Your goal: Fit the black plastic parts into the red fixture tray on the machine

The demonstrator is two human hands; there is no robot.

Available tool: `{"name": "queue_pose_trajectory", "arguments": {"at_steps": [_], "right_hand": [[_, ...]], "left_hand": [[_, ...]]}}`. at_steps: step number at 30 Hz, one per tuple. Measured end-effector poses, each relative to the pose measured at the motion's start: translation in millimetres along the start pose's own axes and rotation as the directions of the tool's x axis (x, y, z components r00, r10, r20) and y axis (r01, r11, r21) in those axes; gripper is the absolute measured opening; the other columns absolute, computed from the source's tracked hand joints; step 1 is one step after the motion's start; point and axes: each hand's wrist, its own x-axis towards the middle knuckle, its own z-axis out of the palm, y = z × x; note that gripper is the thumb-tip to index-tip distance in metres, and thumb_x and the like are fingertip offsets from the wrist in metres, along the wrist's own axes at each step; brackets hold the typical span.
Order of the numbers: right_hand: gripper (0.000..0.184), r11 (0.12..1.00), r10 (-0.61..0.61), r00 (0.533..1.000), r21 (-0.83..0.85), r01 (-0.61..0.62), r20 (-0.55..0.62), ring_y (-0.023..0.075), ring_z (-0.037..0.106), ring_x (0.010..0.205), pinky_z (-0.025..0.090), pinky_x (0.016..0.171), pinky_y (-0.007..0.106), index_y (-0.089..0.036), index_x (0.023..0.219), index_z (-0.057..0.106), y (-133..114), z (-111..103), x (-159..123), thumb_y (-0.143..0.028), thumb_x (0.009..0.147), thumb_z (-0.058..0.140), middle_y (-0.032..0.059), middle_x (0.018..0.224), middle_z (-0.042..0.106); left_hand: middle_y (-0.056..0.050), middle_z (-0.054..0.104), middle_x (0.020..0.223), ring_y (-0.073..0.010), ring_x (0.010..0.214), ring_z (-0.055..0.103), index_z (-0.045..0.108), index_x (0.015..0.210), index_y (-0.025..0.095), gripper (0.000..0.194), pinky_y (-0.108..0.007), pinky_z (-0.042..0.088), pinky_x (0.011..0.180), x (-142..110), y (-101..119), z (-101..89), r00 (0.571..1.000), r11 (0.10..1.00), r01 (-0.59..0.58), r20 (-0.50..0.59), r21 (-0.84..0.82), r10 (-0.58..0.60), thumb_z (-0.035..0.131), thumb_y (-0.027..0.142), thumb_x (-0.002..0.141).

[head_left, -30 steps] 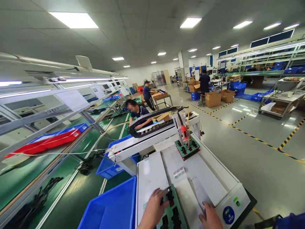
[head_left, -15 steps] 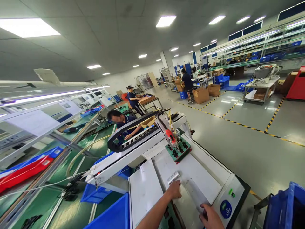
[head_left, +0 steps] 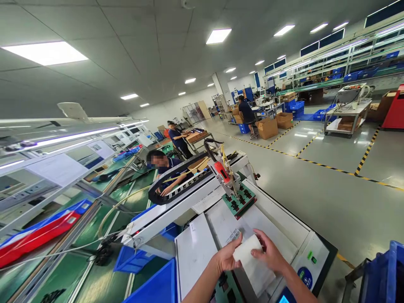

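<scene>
Grey factory floor (head_left: 299,185) spreads beyond a white machine (head_left: 195,248), with a blue bin (head_left: 160,286) on its left side. On the machine lie 2 green fixtures: the far fixture (head_left: 232,210) under a red tool (head_left: 221,171), the near fixture (head_left: 234,281) partly hidden by the left arm. Above the machine bed, the left hand (head_left: 229,254) and right hand (head_left: 268,254) together hold 1 curled white sheet (head_left: 248,252), the right thumb pressing its face.

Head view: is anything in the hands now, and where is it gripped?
Yes, a white sheet-like piece. The left hand holds its upper left edge; the right hand holds its upper right side, thumb on the near face.
</scene>
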Motion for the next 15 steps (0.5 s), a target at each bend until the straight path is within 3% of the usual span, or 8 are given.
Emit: {"name": "queue_pose_trajectory", "arguments": {"at_steps": [3, 5, 8, 10, 12, 15], "right_hand": [[0.057, 1.000, -0.003, 1.000, -0.029, 0.002, -0.016, 0.0299, 0.070, 0.104, 0.057, 0.091, 0.040, -0.020, 0.124, 0.066, -3.6, 1.3, 17.9, -0.058, 0.084, 0.079, 0.0080, 0.112, 0.074], [0.055, 0.998, 0.013, 0.995, -0.055, -0.018, -0.097, 0.0304, 0.069, 0.104, 0.056, 0.092, 0.041, -0.020, 0.123, 0.064, -1.0, 3.5, 24.6, -0.061, 0.088, 0.073, 0.0088, 0.111, 0.074], [0.072, 0.996, 0.037, 0.989, -0.077, -0.048, -0.140, 0.0297, 0.070, 0.102, 0.056, 0.092, 0.043, -0.020, 0.143, 0.049, 3.8, 6.7, 27.3, -0.059, 0.088, 0.074, 0.0092, 0.113, 0.073], [0.090, 0.998, 0.029, 0.996, -0.058, -0.034, -0.081, 0.0281, 0.071, 0.100, 0.056, 0.091, 0.042, -0.022, 0.152, 0.041, 4.9, 8.3, 26.0, -0.050, 0.079, 0.084, 0.0076, 0.117, 0.072], [0.095, 1.000, 0.016, 1.000, -0.023, -0.017, -0.021, 0.0268, 0.070, 0.098, 0.056, 0.090, 0.041, -0.024, 0.153, 0.041, 4.1, 9.2, 23.9, -0.041, 0.072, 0.090, 0.0055, 0.118, 0.072], [0.078, 1.000, 0.025, 1.000, 0.015, -0.025, -0.017, 0.0269, 0.069, 0.097, 0.056, 0.088, 0.041, -0.022, 0.143, 0.052, 2.2, 9.2, 19.4, -0.044, 0.077, 0.086, 0.0059, 0.113, 0.073]], "left_hand": [[-0.011, 0.073, 0.089, -0.0185, 0.069, 0.067, 0.069, 0.123, 0.019, 0.088, -0.029, 0.054, 0.058, -9.1, 5.2, 6.8, 0.998, 0.998, -0.058, -0.034, -0.004, 0.058, 0.045, 0.093, 0.083], [-0.007, 0.072, 0.101, -0.0175, 0.081, 0.068, 0.065, 0.129, 0.024, 0.082, -0.030, 0.058, 0.070, -16.4, 5.1, 9.9, 0.983, 0.987, -0.160, -0.090, 0.019, 0.161, 0.064, 0.087, 0.077], [-0.004, 0.070, 0.106, -0.0155, 0.085, 0.067, 0.063, 0.130, 0.027, 0.083, -0.026, 0.056, 0.072, -21.0, -1.6, 13.1, 0.944, 0.961, -0.254, -0.188, 0.106, 0.270, 0.087, 0.073, 0.065], [-0.004, 0.070, 0.095, -0.0166, 0.077, 0.067, 0.067, 0.120, 0.021, 0.078, -0.029, 0.057, 0.069, -17.0, -6.3, 11.8, 0.931, 0.960, -0.221, -0.257, 0.171, 0.260, 0.075, 0.082, 0.072], [-0.007, 0.070, 0.086, -0.0203, 0.074, 0.069, 0.069, 0.109, 0.017, 0.083, -0.035, 0.059, 0.069, -8.2, -6.5, 4.8, 0.910, 0.957, -0.154, -0.342, 0.246, 0.234, 0.049, 0.092, 0.081], [-0.015, 0.074, 0.101, -0.0296, 0.095, 0.072, 0.070, 0.105, 0.014, 0.084, -0.042, 0.059, 0.079, 8.2, 4.7, -16.9, 0.841, 0.908, -0.061, -0.469, 0.413, 0.270, 0.037, 0.089, 0.088]]}}
